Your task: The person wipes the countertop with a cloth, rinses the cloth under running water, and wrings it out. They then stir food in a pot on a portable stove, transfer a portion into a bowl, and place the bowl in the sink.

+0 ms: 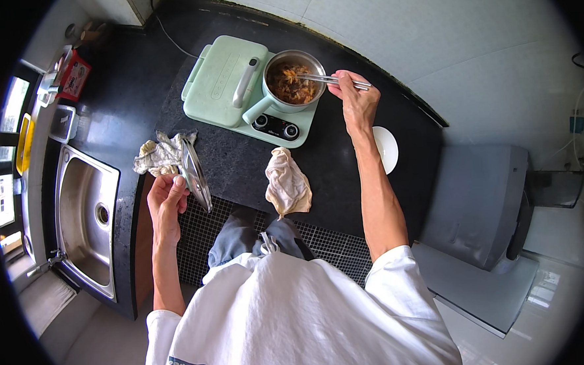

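My right hand (358, 97) grips a pair of metal chopsticks (316, 77), whose tips reach into the brown and orange food (293, 86) in a small pot (279, 104). The pot has a pale green handle (257, 110) and sits on the right side of a mint-green electric cooker (290, 142). Left of it, a closed mint-green cover (225, 82) with a silver handle rests on the same cooker. In my left hand (168, 199) is a glass pot lid (197, 177), held by its knob and tilted on edge near the counter's front, beside a crumpled cloth (159, 154).
A folded beige cloth (287, 182) lies at the front edge of the black counter (231, 158). My right forearm partly covers a white dish (386, 150). At left are a steel sink (83, 213), a clear plastic container (63, 123) and a red box (74, 76). A power cord (165, 33) runs behind the cooker.
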A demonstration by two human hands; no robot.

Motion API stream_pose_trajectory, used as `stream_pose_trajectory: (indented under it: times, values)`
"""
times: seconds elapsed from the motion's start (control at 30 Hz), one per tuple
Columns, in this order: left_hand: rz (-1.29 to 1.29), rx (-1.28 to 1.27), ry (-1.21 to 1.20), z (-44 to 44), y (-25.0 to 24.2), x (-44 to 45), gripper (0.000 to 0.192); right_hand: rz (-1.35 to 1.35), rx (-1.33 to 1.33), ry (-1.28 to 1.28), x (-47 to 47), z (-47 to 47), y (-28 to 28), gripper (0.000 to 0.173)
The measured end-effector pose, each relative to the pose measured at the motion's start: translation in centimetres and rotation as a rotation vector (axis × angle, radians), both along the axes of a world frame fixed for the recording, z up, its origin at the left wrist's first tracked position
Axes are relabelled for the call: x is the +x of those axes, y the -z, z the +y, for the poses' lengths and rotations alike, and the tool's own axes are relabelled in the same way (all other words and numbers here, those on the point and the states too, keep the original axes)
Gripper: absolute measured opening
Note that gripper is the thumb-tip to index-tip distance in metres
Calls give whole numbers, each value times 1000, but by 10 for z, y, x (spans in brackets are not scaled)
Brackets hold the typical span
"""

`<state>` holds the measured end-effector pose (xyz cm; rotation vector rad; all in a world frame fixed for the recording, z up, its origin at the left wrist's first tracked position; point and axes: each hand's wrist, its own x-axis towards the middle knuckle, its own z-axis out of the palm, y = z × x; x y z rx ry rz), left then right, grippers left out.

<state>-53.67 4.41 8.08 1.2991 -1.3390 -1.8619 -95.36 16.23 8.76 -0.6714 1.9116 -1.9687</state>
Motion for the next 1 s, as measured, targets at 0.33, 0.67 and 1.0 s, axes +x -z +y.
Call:
stream_pose_trajectory:
  times: [0.33,0.67,1.0]
  values:
    - [5,6,33,0,0,-2,30,-104,10,98,-4,10,2,30]
    - [2,1,51,2,-3,-7,31,-174,-31,129,-10,14,-13,27]
    - [7,9,45,3,0,-6,31,-201,-69,107,-22,22,3,29]
